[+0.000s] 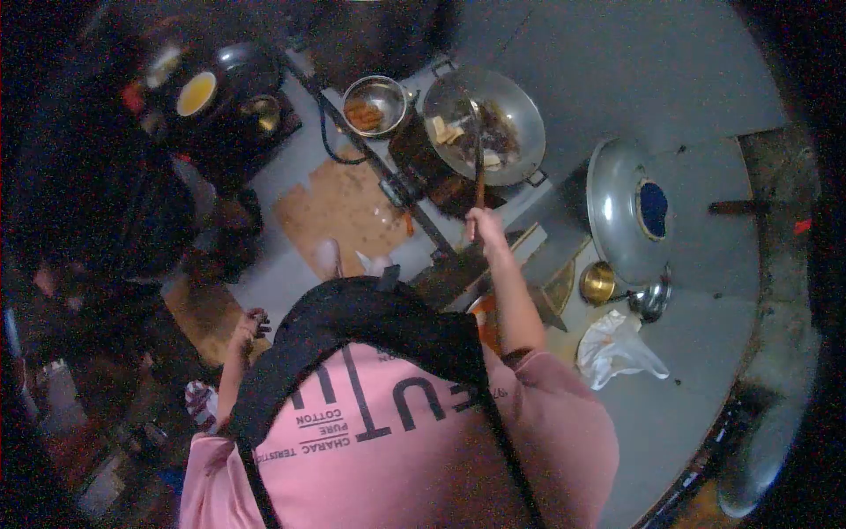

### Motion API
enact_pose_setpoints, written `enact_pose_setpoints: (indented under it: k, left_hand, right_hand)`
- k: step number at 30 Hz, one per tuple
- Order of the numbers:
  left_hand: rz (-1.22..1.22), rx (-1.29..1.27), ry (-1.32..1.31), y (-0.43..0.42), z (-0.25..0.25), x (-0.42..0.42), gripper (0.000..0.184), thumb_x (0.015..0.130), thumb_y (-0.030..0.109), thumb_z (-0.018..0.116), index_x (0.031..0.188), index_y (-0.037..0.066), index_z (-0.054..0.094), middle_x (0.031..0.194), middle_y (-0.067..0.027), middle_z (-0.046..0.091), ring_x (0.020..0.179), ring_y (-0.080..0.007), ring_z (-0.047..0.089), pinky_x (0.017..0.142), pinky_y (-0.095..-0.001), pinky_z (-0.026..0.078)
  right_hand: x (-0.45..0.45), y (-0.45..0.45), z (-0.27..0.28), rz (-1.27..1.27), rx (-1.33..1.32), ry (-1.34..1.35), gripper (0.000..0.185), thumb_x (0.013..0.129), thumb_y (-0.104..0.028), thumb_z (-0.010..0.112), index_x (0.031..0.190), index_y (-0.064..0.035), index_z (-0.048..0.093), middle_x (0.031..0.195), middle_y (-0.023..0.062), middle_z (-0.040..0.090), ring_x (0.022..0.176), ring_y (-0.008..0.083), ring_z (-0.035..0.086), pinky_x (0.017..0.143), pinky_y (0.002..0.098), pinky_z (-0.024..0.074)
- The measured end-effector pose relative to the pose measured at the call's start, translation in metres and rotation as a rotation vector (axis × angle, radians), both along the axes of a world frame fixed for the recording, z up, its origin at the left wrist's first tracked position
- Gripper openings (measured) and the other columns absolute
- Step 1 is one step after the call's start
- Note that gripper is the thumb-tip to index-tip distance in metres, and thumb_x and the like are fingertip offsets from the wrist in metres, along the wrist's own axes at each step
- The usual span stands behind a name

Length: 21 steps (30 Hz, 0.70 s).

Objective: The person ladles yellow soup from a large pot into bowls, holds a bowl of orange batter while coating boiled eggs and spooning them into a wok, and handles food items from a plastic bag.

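Observation:
My right hand (483,227) is closed round the wooden handle of a long spatula (478,163), which reaches into a two-handled wok (529,115). Its far end lies among the food, so its exact shape is hard to see. Inside the wok are pale chunks (448,131) and a dark brown mass (500,132). Low at my side, my left hand (252,325) hangs with its fingers loosely apart and nothing visible in it. The light there is dim.
A metal bowl (374,81) with orange-brown pieces stands left of the wok. On the right are a large domed lid (612,207), a brass-coloured pot (597,283), a ladle (652,302) and a white plastic bag (617,348). A bowl of yellow liquid (196,94) stands far left.

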<state>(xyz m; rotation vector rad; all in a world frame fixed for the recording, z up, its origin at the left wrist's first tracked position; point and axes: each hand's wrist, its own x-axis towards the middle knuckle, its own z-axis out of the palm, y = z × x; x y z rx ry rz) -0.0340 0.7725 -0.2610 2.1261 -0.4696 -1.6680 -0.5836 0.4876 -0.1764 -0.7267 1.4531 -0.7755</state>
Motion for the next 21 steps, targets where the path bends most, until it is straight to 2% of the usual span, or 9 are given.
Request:
enact_pose_setpoints:
  k: [3,5,7,11,14,16,19,20,21]
  left_hand:
    - [-0.005,0.003,-0.006,-0.003,0.002,0.002,0.030,0.080,0.025,0.053,0.104,0.009,0.046,0.081,-0.0097,0.058,0.060,-0.0213,0.059,0.046,-0.0307,0.042]
    - [-0.008,0.008,-0.003,-0.005,-0.003,0.003,0.030,0.079,0.025,0.054,0.104,0.010,0.046,0.080,-0.0094,0.058,0.060,-0.0211,0.059,0.046,-0.0308,0.042]
    - [-0.014,0.014,0.003,-0.007,-0.006,0.004,0.031,0.079,0.025,0.055,0.105,0.010,0.046,0.080,-0.0091,0.058,0.060,-0.0210,0.059,0.047,-0.0309,0.042]
    - [-0.017,0.047,0.008,-0.012,-0.012,0.008,0.032,0.078,0.024,0.056,0.105,0.011,0.045,0.080,-0.0085,0.058,0.060,-0.0207,0.059,0.047,-0.0311,0.042]
    - [-0.088,0.036,-0.034,-0.032,0.043,-0.014,0.032,0.079,0.024,0.055,0.106,0.010,0.044,0.079,-0.0085,0.058,0.060,-0.0202,0.058,0.046,-0.0299,0.042]
    - [-0.137,-0.039,-0.016,-0.020,0.026,0.002,0.032,0.079,0.024,0.055,0.106,0.009,0.044,0.078,-0.0084,0.058,0.060,-0.0206,0.058,0.047,-0.0299,0.042]
    - [-0.141,-0.106,0.013,-0.009,0.019,0.009,0.031,0.079,0.022,0.054,0.105,0.007,0.044,0.078,-0.0087,0.057,0.059,-0.0215,0.058,0.048,-0.0308,0.043]
    - [-0.090,-0.098,0.022,-0.007,0.020,0.009,0.030,0.080,0.021,0.053,0.104,0.006,0.045,0.078,-0.0091,0.057,0.059,-0.0220,0.057,0.049,-0.0317,0.044]
    - [-0.092,-0.098,0.021,0.000,0.006,0.015,0.030,0.080,0.021,0.053,0.104,0.006,0.045,0.078,-0.0091,0.057,0.059,-0.0220,0.057,0.049,-0.0317,0.044]
  right_hand:
    - [0.005,0.014,-0.009,-0.045,-0.091,0.127,0.011,0.070,-0.009,0.048,0.063,-0.0081,0.039,0.048,0.0005,0.037,0.038,0.0122,0.036,0.037,0.0265,0.0310]
    - [0.011,0.023,0.007,-0.101,-0.131,0.190,0.010,0.070,-0.008,0.047,0.065,-0.0080,0.039,0.049,0.0006,0.038,0.039,0.0118,0.036,0.037,0.0268,0.0314]
    - [0.013,0.030,0.036,-0.085,0.029,0.046,0.010,0.070,-0.008,0.047,0.070,-0.0089,0.037,0.051,0.0005,0.038,0.039,0.0111,0.035,0.037,0.0260,0.0316]
    - [-0.010,0.026,0.028,-0.005,0.080,0.006,0.009,0.070,-0.009,0.047,0.069,-0.0085,0.037,0.051,0.0003,0.038,0.039,0.0110,0.035,0.037,0.0260,0.0321]
    - [-0.021,0.018,0.015,-0.056,0.044,0.069,0.010,0.070,-0.009,0.047,0.069,-0.0078,0.038,0.050,0.0003,0.037,0.038,0.0113,0.035,0.037,0.0258,0.0325]
    - [-0.036,0.004,-0.027,-0.320,-0.064,0.267,0.011,0.069,-0.010,0.048,0.063,-0.0077,0.039,0.047,0.0007,0.037,0.036,0.0122,0.036,0.037,0.0271,0.0335]
    - [-0.042,-0.017,-0.016,-0.334,-0.040,0.367,0.016,0.068,-0.012,0.049,0.055,-0.0083,0.040,0.043,0.0022,0.037,0.034,0.0146,0.036,0.037,0.0290,0.0347]
    - [-0.044,-0.023,-0.009,-0.337,-0.040,0.366,0.016,0.068,-0.012,0.049,0.055,-0.0083,0.040,0.043,0.0022,0.037,0.034,0.0146,0.036,0.037,0.0290,0.0347]
    - [-0.044,-0.028,0.000,-0.370,0.019,0.185,0.019,0.068,-0.011,0.049,0.052,-0.0088,0.039,0.043,0.0029,0.037,0.035,0.0156,0.037,0.038,0.0298,0.0348]
